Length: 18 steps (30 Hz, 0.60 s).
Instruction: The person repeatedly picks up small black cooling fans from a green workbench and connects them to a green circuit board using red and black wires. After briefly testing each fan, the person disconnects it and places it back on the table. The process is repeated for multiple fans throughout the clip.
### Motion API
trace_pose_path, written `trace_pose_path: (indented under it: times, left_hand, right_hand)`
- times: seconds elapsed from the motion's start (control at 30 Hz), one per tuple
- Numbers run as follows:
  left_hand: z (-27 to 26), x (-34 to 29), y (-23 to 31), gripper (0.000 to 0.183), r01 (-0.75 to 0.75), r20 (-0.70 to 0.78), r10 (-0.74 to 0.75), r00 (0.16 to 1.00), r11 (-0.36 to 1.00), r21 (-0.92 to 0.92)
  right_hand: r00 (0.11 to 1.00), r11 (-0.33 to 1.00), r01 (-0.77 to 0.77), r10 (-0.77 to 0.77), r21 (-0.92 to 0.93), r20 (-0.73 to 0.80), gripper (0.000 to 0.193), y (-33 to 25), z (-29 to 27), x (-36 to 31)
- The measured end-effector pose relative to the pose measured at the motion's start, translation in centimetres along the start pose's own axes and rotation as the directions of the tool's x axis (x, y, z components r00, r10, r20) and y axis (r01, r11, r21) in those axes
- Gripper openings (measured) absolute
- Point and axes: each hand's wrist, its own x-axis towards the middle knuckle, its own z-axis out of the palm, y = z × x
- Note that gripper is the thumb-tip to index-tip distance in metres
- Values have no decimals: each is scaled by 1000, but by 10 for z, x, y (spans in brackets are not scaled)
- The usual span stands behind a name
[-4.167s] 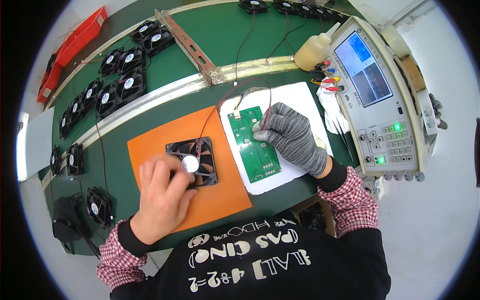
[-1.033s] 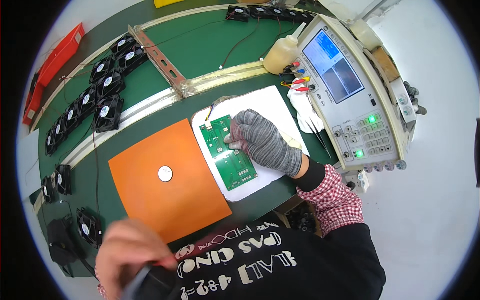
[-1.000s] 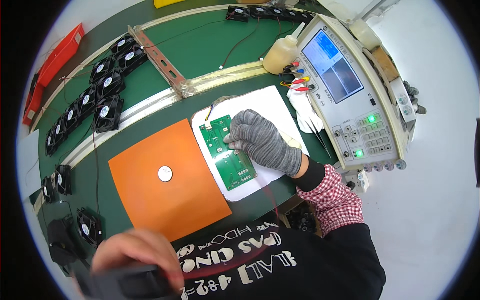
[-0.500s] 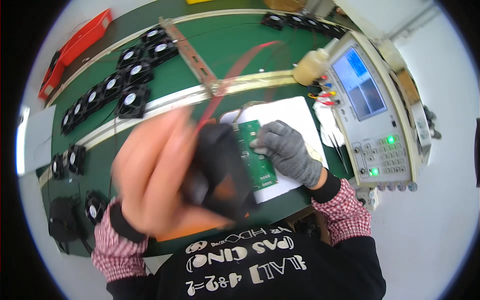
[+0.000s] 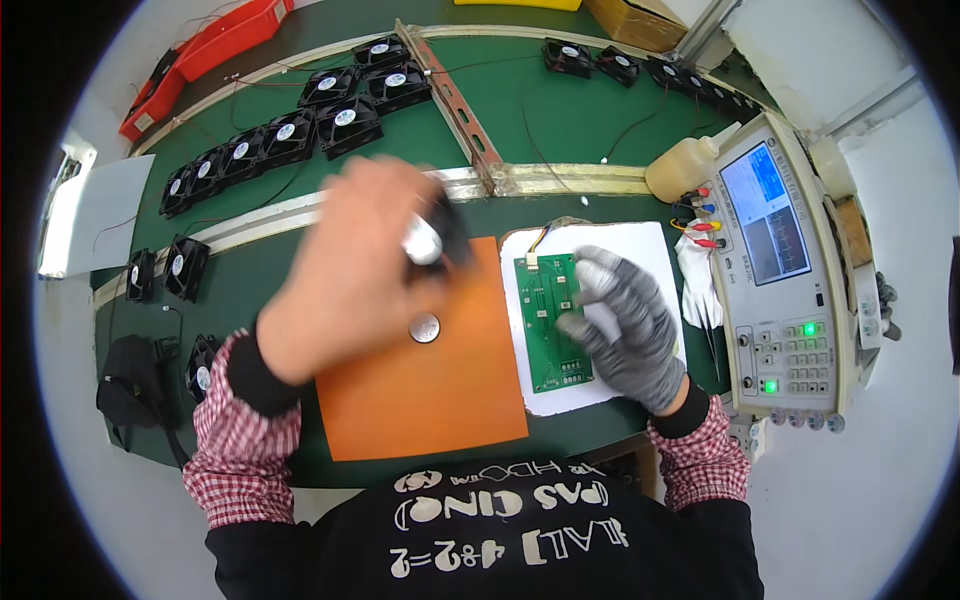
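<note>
Blurred by motion, my bare left hand [image 5: 345, 265] grips a black cooling fan [image 5: 455, 232] above the far part of an orange mat [image 5: 430, 410]. A silvery round disc [image 5: 424, 328] lies on the mat below that hand. My right hand [image 5: 640, 335], in a grey glove, is at the right edge of a green circuit board [image 5: 545, 325], fingers apart and nothing in them. The circuit board rests on a white sheet [image 5: 640, 245], and a white plug with wires [image 5: 532, 262] sits at its far left corner.
Rows of black fans [image 5: 285, 140] stand beyond a pale rail, split by a metal bar [image 5: 455, 105]. At right are a tester with a screen [image 5: 765, 215], a cream bottle [image 5: 685, 165] and tweezers [image 5: 712, 345]. A black bag [image 5: 135, 375] lies at left.
My left hand has carried the fan away from me, baring the mat and disc. My right hand's fingers have lifted and spread. The whole view has shifted.
</note>
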Motion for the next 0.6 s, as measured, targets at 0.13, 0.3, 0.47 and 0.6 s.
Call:
trace_pose_path:
  times: [0.13, 0.3, 0.47, 0.6]
  left_hand:
    - [-11, -31, 62, 54, -401, 193, 516, 835, 809, -430]
    - [-42, -40, 16, 55, -196, 2, 196, 981, 980, 42]
    - [-30, -51, -12, 72, 206, -482, -49, 875, 938, 277]
    - [7, -64, 13, 86, 38, -148, -67, 987, 981, -191]
  right_hand:
    - [972, 961, 94, -145, 259, 187, 70, -33, 11, 5]
    - [979, 984, 111, -84, -141, 185, 34, 3, -20, -6]
    - [981, 947, -114, 155, -300, 117, 20, 17, -15, -3]
    - [902, 879, -430, 410, 205, 131, 14, 23, 8, -5]
